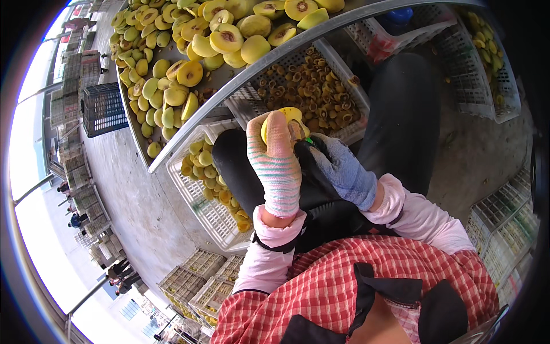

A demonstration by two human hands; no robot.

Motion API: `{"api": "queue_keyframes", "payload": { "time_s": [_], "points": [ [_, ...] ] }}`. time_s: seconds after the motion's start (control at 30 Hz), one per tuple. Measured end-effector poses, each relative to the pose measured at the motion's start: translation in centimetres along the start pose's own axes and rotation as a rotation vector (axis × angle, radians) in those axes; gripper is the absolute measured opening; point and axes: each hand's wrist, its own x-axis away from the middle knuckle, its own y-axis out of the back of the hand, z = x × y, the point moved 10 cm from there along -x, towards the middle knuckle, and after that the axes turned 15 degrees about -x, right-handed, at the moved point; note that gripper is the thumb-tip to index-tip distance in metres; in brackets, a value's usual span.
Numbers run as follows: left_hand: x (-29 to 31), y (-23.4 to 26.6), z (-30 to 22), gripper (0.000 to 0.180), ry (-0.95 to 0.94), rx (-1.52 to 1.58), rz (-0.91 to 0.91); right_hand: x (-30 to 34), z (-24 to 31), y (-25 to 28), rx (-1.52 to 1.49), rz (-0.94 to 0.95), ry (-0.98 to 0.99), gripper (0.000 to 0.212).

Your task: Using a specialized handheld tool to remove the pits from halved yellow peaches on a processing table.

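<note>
My left hand [276, 157], in a white striped knit glove, is closed around a yellow peach half [291, 114] held above my lap. Its cut face shows a brownish middle. In a blue glove with dark fingers, my right hand [339, 166] is closed on a small pitting tool with a bit of green [309, 140] at its near end. The tool's tip meets the middle of the peach half; most of its handle is hidden in my fingers. Just beyond both hands, a crate [362, 106] contains many brown, scooped-out pit pieces [321, 86].
A metal-rimmed table [195, 118] heaped with peach halves [226, 39] spans the far left. Below its edge stands a white crate [215, 229] of peach pieces. More crates [467, 86] are at the right, and a dark blue crate [105, 109] sits on the floor.
</note>
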Motion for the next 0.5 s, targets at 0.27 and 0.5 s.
{"api": "queue_keyframes", "payload": {
  "time_s": [0.27, 0.5],
  "points": [
    [1.6, 0.2, -2.2, 0.023, -0.073, -0.074, -0.241, -0.4, 1.3, -0.1, 0.184, -0.048, 0.108, 0.026],
    [0.8, 0.2, -1.5, 0.019, -0.078, -0.173, -0.045, 2.2, 4.1, -1.2, 0.467, 0.015, 0.659, 0.022]
  ]
}}
